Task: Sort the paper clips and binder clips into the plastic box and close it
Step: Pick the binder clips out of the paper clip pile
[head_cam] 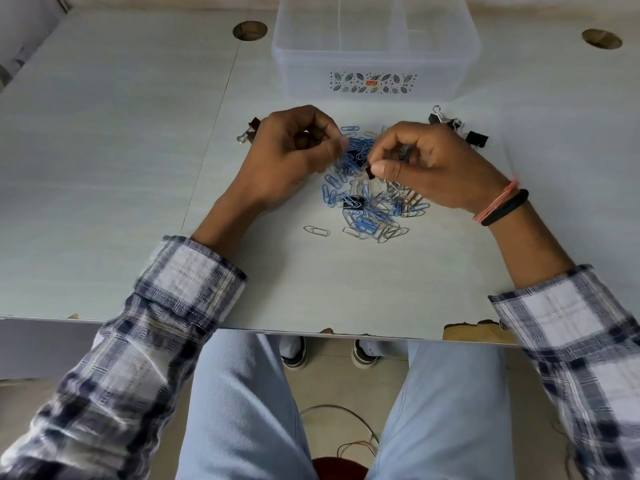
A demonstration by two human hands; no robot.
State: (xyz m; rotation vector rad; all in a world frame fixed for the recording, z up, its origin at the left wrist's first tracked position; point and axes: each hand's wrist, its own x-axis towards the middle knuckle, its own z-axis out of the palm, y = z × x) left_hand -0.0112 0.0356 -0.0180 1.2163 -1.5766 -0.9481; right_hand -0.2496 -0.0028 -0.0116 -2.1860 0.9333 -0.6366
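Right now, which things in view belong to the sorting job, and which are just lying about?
Part of the job:
pile of paper clips
binder clips
plastic box
left hand and right hand, both picking in the pile

Just lying about:
cable holes in the table
wires on the floor

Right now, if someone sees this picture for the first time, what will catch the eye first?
First, the heap of blue and silver paper clips in the middle of the table, with the left hand and the right hand picking at its far side. Behind it stands the open plastic box, apparently empty. Black binder clips lie beyond the right hand.
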